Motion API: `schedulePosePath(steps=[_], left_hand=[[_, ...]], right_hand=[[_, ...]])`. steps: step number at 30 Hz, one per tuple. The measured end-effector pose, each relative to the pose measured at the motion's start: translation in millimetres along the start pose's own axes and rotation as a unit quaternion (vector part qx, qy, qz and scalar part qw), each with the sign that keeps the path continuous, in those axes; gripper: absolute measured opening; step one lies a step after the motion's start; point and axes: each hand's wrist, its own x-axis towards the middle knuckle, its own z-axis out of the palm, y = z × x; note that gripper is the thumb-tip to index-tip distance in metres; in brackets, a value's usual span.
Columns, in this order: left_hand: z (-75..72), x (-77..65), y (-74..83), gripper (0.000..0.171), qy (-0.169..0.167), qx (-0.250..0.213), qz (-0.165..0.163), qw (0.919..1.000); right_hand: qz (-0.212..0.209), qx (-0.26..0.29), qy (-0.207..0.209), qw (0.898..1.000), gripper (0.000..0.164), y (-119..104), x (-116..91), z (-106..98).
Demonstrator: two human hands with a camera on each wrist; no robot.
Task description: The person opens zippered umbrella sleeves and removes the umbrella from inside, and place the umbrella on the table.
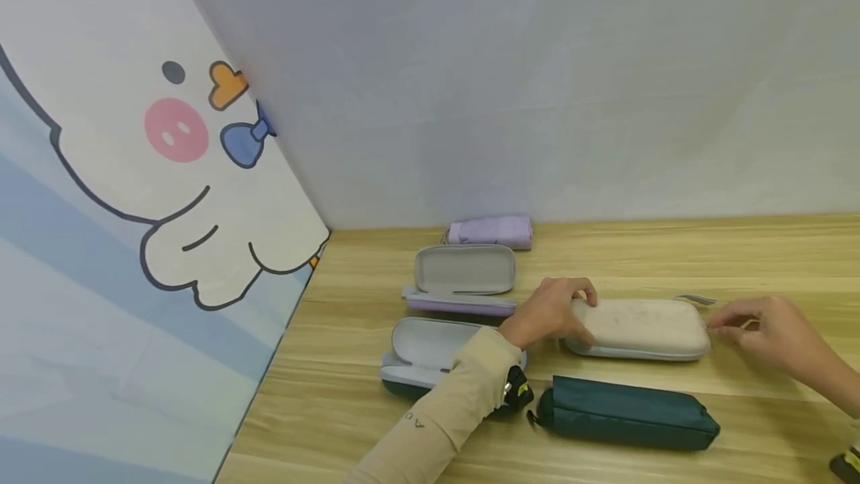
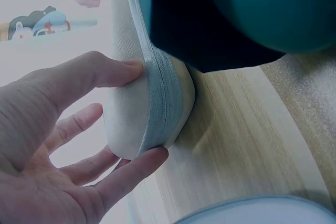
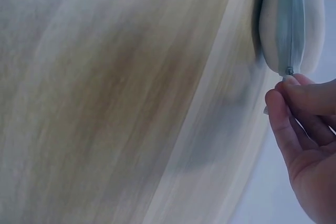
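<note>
A cream zip case (image 1: 638, 326) lies on the wooden table with a pale blue zip band around its side. My left hand (image 1: 552, 312) grips its left end, the thumb (image 2: 118, 73) on one face and fingers around the end. At the other end my right hand (image 1: 776, 331) pinches the zip pull (image 3: 290, 72) between thumb and fingers. In the right wrist view the zip's teeth look closed along the part that shows. A grey strap (image 1: 696, 299) sticks out behind the case.
Left of the case lie an open grey-lined case (image 1: 465, 271) with a lilac base and an open dark green case (image 1: 419, 346), partly behind my left arm. A lilac rolled bundle (image 1: 497, 233) lies behind them. In front is a dark green folded pouch-like bundle (image 1: 625, 415).
</note>
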Motion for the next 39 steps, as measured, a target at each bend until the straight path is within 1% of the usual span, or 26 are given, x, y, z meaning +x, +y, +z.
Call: schedulePosePath(steps=[4,9,13,15,22,30,35,39], left_hand=[[-0.3,-0.6,1.1,0.044,0.002,0.0,-0.001,1.0],[-0.7,-1.2,1.7,0.044,0.002,-0.007,-0.005,1.0],[-1.1,-0.8,1.3,0.044,0.004,-0.009,-0.003,0.9999],[-1.4,-1.0,1.3,0.043,0.005,-0.01,-0.003,0.9999],[-1.7,-1.1,-0.1,0.043,0.007,-0.006,0.014,0.9999],[-1.6,-3.0,-0.6,0.043,0.006,-0.009,0.015,0.9998],[-0.7,-3.0,-0.2,0.043,0.008,-0.008,0.018,0.9998],[-0.4,-2.3,0.0,0.043,0.007,-0.011,0.015,0.9998]], right_hand=[[0.005,0.0,-0.005,1.0,0.018,-2,-3,-1],[0.029,0.008,-0.022,0.999,0.016,-5,-7,-2],[0.042,0.008,-0.028,0.999,0.015,-7,-9,-3],[0.044,0.006,-0.029,0.999,0.016,-8,-10,-3],[0.055,0.013,-0.037,0.998,0.014,-10,-12,-3],[0.062,0.01,-0.038,0.997,0.015,-14,-15,-4],[0.072,0.007,-0.043,0.996,0.012,-15,-18,-5],[0.075,0.011,-0.047,0.996,0.009,-14,-19,-4]])
